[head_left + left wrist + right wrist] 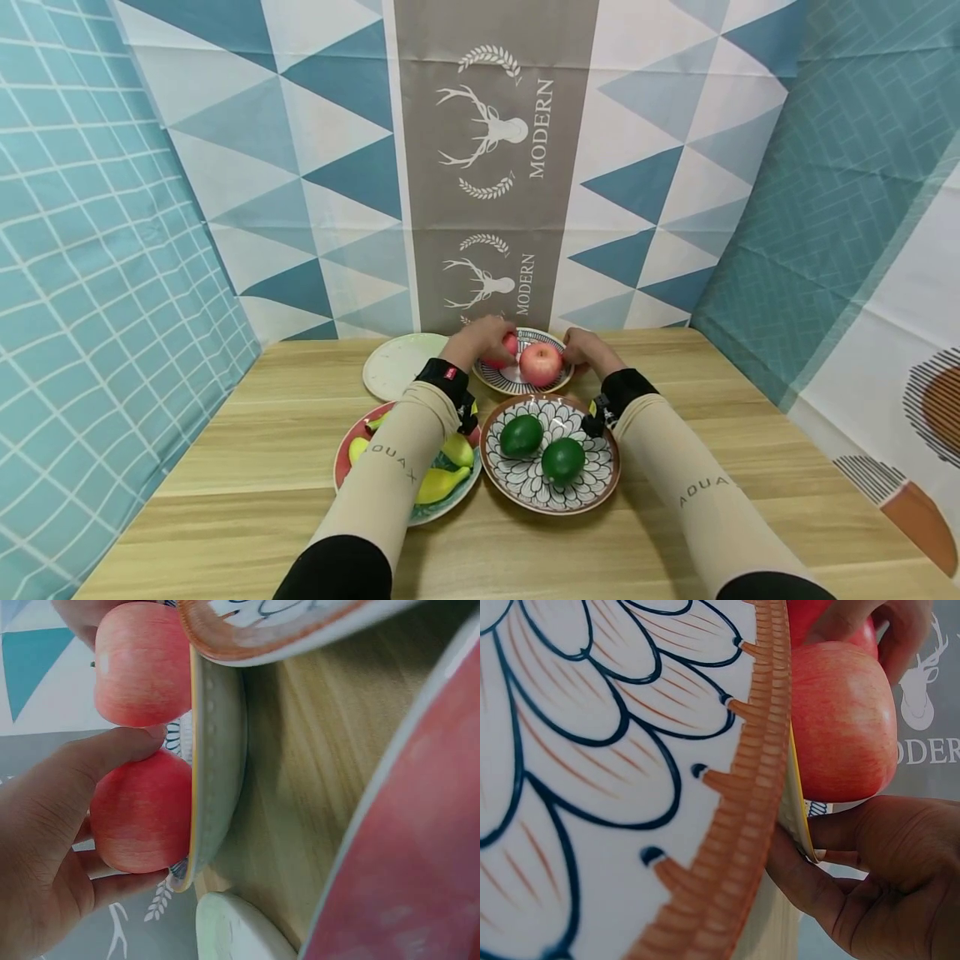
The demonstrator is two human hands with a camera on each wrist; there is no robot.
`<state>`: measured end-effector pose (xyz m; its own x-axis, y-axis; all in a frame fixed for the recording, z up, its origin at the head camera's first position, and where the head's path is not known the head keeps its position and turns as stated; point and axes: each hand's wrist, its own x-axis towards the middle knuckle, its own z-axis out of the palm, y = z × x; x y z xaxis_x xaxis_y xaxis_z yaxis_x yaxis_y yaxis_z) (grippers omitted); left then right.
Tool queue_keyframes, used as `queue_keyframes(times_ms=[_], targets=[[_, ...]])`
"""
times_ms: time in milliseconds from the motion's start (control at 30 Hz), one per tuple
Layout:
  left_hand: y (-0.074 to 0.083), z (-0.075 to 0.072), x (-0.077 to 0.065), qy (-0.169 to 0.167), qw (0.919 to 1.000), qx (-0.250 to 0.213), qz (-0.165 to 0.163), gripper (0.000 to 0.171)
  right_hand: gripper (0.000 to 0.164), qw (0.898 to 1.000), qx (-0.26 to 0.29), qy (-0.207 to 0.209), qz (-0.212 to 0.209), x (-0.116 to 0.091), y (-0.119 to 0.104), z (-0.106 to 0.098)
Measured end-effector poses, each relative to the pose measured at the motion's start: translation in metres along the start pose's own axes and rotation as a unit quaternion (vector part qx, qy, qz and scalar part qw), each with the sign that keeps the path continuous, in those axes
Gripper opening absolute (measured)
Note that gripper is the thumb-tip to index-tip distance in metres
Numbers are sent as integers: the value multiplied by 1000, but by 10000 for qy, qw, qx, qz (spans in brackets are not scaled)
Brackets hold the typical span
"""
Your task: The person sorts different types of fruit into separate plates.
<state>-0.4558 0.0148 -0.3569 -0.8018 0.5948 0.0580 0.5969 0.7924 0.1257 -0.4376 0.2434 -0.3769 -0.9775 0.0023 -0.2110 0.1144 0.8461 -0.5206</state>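
My left hand grips a red apple over the far patterned plate, thumb on one side and fingers around the other. A second, pinker apple sits in the same plate, right beside the first. In the right wrist view my right hand pinches the yellow-edged rim of that plate from the right, with the thumb and fingers on opposite faces of it. Part of the plate is hidden there behind a nearer brown-rimmed plate.
Two green fruits lie in the brown-rimmed plate. To its left, under my left forearm, a red and teal plate bears several yellow fruits. A pale flat plate stands at the back left of the wooden table, near the patterned cloth wall.
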Motion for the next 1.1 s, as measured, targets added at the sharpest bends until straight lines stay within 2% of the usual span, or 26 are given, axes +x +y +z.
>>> queue_keyframes(times_ms=[167,533,767,1100], targets=[[-2,4,0,-82,9998,10,-186,57,30,10000,53,-27,53,2,-2,1],[-1,4,-6,-68,9996,166,-197,59,21,10000,-15,-51,35,4,-5,0],[-2,3,-7,-91,9996,154,-211,61,27,9999,-138,15,-6,2,-6,1],[-5,-5,-14,-220,9996,148,-74,76,30,9999,-22,78,-82,-1,0,1]])
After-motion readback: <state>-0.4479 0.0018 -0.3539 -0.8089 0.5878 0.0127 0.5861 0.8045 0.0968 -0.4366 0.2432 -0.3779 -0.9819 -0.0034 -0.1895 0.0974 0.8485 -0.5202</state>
